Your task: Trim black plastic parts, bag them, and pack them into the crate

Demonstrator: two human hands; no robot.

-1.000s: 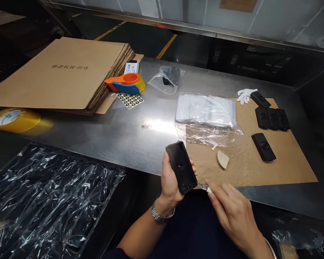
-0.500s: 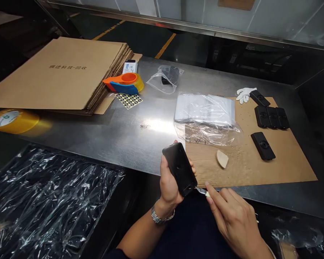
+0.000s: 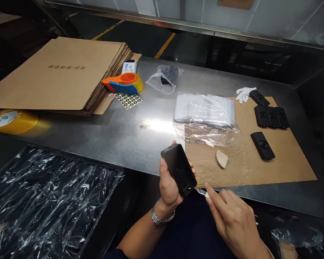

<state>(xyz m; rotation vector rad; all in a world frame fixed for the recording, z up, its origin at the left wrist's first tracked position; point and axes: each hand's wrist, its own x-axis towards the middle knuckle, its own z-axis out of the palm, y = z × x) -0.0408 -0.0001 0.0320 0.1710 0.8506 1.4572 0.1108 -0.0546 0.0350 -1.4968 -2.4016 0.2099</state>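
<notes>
My left hand is wrapped round a black plastic housing, tilted with its hollow side towards me. In my right hand is a knife with a thin metal blade and a pale handle, mostly hidden by the fingers. The blade's tip meets the housing's lower right corner, by a small opening in its end. Right of my hands a similar black housing lies on a cardboard sheet, near a beige wedge-shaped piece.
Several black housings and a white glove lie at the right. Clear plastic bags overlap the cardboard. On the metal table are flat cartons, a tape dispenser, a sticker sheet and a bagged black part.
The black housing has tilted slightly in my left hand, so its top end and the opening at its lower end show more. The knife stays at the same corner.
</notes>
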